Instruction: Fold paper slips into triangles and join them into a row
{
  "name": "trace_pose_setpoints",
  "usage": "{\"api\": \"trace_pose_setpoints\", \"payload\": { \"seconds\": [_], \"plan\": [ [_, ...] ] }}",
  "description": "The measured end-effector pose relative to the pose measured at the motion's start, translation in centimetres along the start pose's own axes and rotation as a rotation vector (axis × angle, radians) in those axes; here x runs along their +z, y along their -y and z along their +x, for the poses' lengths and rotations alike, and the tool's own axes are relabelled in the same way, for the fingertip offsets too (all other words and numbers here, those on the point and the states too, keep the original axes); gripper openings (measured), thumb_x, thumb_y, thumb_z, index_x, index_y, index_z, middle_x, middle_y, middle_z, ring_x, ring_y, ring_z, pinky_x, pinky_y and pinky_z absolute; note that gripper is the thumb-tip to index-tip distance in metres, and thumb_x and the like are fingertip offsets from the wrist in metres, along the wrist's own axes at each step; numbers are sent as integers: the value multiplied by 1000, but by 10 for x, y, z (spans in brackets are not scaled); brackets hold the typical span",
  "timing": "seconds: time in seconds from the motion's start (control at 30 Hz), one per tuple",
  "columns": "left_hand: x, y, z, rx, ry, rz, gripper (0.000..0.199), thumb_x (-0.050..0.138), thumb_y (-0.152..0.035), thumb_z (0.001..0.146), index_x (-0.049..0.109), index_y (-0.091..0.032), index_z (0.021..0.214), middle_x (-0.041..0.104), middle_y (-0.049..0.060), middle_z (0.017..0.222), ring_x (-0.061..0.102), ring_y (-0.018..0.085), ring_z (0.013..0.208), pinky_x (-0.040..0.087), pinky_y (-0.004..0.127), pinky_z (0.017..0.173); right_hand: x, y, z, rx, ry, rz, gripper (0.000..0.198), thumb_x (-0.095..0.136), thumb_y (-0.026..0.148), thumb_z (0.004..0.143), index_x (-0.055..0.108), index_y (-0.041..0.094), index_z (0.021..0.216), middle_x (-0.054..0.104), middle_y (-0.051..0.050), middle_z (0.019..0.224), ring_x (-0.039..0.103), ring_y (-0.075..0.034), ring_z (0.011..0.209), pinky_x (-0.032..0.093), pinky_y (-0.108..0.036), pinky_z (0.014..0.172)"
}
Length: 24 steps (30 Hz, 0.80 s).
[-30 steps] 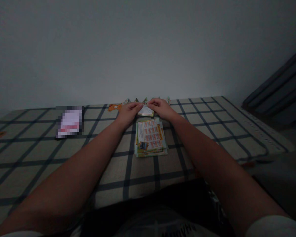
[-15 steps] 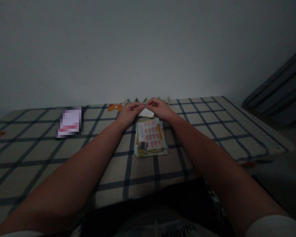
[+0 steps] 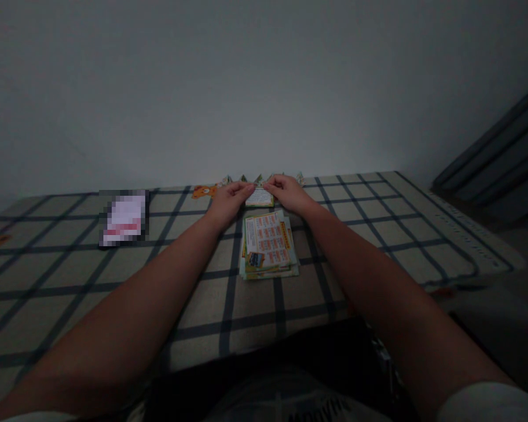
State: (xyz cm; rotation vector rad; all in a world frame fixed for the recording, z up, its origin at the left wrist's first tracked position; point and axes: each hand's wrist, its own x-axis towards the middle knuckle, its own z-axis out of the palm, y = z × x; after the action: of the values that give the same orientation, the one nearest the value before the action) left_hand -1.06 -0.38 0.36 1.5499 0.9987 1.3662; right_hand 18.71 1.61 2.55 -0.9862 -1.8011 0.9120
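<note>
A small printed paper (image 3: 259, 197), white with a green and yellow lower edge, lies between my two hands at the far side of the table. My left hand (image 3: 232, 199) pinches its left side between thumb and fingers. On the opposite side, my right hand (image 3: 287, 192) pinches the right edge. Nearer to me sits an untidy stack of printed paper sheets (image 3: 268, 243), the top one showing rows of orange boxes. Behind my hands, several folded paper pieces (image 3: 243, 178) stand in a row along the wall; my fingers hide some of them.
A blurred phone-like device (image 3: 125, 217) with a lit screen lies to the left. The checked tablecloth (image 3: 361, 205) has bear pictures (image 3: 203, 191) on it. A pale wall (image 3: 264, 88) rises behind the table, and dark grey drapery (image 3: 501, 146) hangs at the right.
My hands have moved slightly apart, from fingertips meeting over the paper to its two sides. More of its printed face shows now. The stack and the device have stayed put.
</note>
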Motion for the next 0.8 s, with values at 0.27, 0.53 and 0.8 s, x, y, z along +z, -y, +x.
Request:
{"api": "trace_pose_setpoints", "payload": {
  "seconds": [0.27,0.53,0.8],
  "plan": [
    [-1,-2,-2,4,-23,76,37,78,-50,76,79,-16,89,75,5,82,63,16,70,50,30,71,1,5,-4,82,22,69,22,62,28,94,60,18,75,54,2,64,48,-12,61,39,-26,60],
    [-3,4,4,-39,-13,31,41,79,-56,71,76,-17,84,72,5,78,62,18,70,50,32,71,-1,-6,0,29,34,77,32,59,26,96,53,19,65,53,2,61,48,-11,60,38,-25,60],
    [-1,-1,1,-16,-86,7,36,74,-54,75,75,-19,84,70,3,76,58,16,68,50,34,73,2,-2,-1,100,60,96,32,55,38,101,56,20,75,54,2,62,50,-12,58,41,-25,58]
  ]
}}
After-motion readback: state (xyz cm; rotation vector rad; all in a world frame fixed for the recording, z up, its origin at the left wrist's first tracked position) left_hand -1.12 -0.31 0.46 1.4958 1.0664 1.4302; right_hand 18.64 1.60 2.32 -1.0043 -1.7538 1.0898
